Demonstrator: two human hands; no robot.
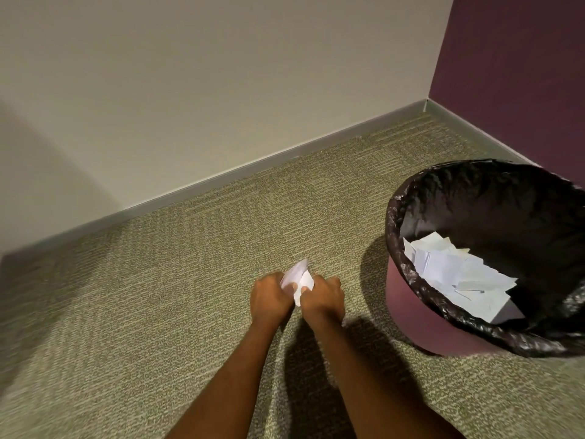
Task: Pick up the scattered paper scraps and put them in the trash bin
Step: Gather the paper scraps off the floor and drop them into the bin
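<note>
A small bundle of white paper scraps is pinched between both my hands, low over the carpet. My left hand grips its left side and my right hand grips its right side, knuckles up. The trash bin is maroon with a black liner and stands to the right of my hands. Several white paper scraps lie inside the bin.
Beige-green carpet covers the floor. A cream wall with a grey baseboard runs across the back, and a purple wall meets it in the corner behind the bin.
</note>
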